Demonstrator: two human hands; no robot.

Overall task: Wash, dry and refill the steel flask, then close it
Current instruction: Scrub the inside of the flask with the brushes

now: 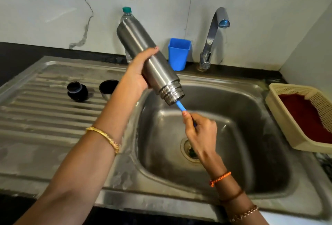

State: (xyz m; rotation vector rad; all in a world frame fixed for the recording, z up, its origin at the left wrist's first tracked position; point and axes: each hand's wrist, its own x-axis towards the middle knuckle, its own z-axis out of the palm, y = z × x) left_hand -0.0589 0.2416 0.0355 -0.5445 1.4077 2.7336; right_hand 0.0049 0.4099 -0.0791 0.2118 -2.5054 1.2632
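My left hand grips the steel flask around its middle, tilted with the open threaded mouth pointing down over the sink basin. My right hand holds the blue handle of a bottle brush, whose head is hidden inside the flask's mouth. On the draining board to the left lie the black inner stopper and the flask's cup lid, partly hidden behind my left forearm.
A chrome tap stands behind the basin, no water running. A blue plastic holder sits next to it. A clear plastic bottle with a green cap stands behind the flask. A cream basket with a red cloth rests at the right.
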